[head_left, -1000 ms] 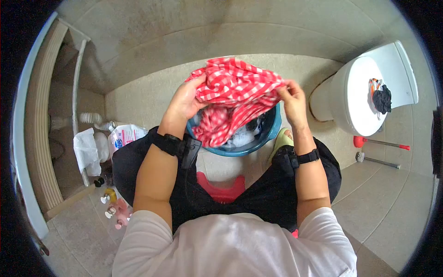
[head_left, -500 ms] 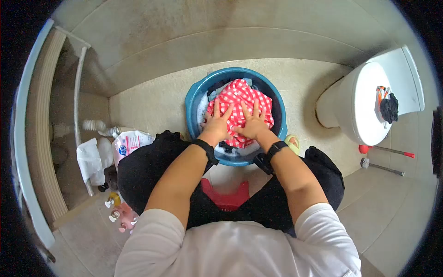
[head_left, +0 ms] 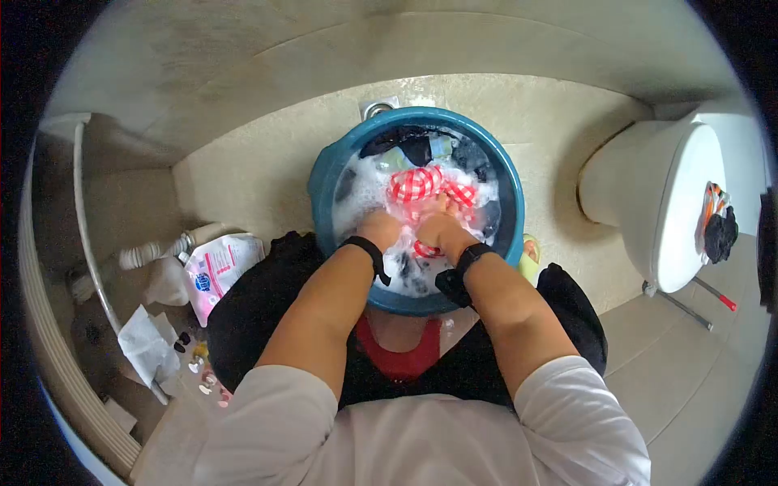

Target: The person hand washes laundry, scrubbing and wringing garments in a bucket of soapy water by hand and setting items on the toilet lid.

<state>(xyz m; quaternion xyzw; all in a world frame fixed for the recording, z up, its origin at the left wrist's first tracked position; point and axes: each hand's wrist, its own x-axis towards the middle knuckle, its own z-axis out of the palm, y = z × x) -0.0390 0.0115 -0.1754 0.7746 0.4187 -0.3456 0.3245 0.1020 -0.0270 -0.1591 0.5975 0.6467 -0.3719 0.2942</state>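
Observation:
A blue plastic basin (head_left: pixel 322 190) holds sudsy water and wet clothes. Red-and-white checked cloth (head_left: pixel 416 184) is partly sunk in the foam, its folds bulging up ahead of my hands. My left hand (head_left: pixel 379 229) is down in the suds at the cloth's left side, its fingers hidden. Beside it, my right hand (head_left: pixel 436 228) presses into the checked cloth; its partly visible fingers point forward, stretched out. Dark garments (head_left: pixel 417 150) and a pale green piece (head_left: pixel 395 159) float at the basin's far side. A black band is on each wrist.
A toilet (head_left: pixel 685 211) stands at the right with a black bundle (head_left: pixel 720 235) on its lid. At the left lie a pink-and-white detergent bag (head_left: pixel 223 271) and a grey hose (head_left: pixel 154 253). A floor drain (head_left: pixel 378 108) sits behind the basin; a red stool (head_left: pixel 397 356) is beneath me.
Both hands have pushed down, and the checked cloth has sunk from a raised mound into the water. Foam and water now surround it and cover the left fingers. The camera view has shifted.

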